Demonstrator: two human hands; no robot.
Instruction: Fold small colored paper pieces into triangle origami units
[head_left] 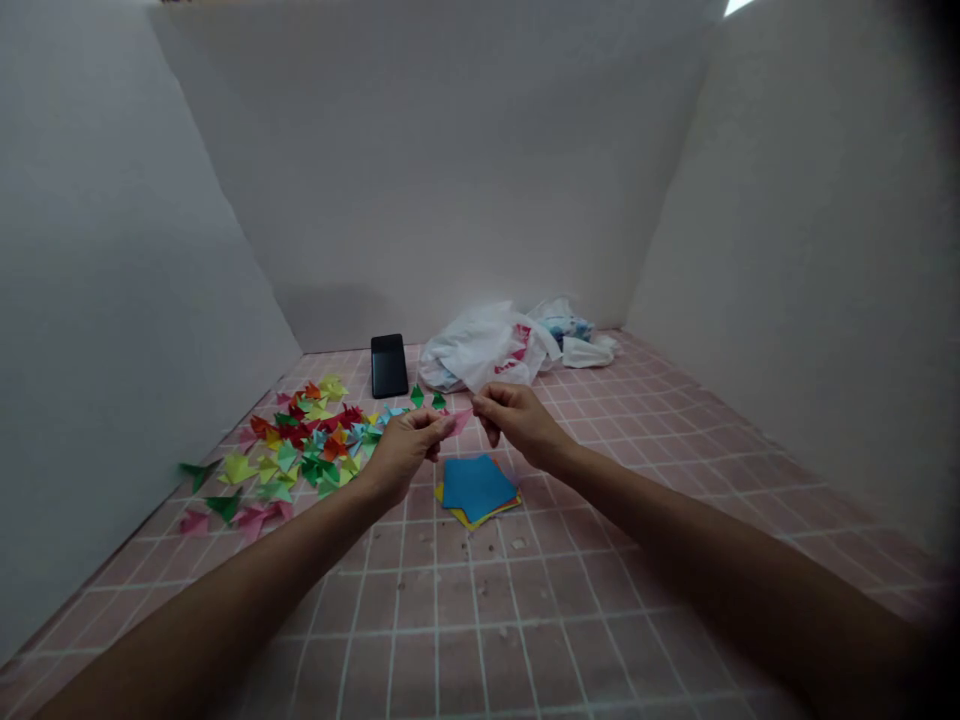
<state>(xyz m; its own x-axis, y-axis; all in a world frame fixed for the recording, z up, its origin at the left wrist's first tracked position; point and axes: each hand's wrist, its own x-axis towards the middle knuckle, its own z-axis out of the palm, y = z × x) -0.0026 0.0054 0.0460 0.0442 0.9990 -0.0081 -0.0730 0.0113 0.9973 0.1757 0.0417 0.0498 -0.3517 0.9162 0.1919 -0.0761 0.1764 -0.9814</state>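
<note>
A small pink folded paper (460,421) is held up between my two hands. My left hand (406,447) pinches it from the left, thumb and fingers pressed together. With thumb and index finger, my right hand (520,421) grips its right-hand tip. Just below the hands lies a stack of square paper sheets (480,486), blue on top with yellow and orange edges showing underneath. To the left of my left hand spreads a loose heap of folded paper pieces (319,472) in red, yellow, green, pink and light blue. Some of that heap is hidden behind my left hand.
A black phone (388,366) lies behind the folded pieces. Further right sit a white plastic bag (491,345) with red print and a crumpled blue-and-white packet (562,322). Pale walls (457,180) enclose the pink checked surface (420,620) at the back and sides.
</note>
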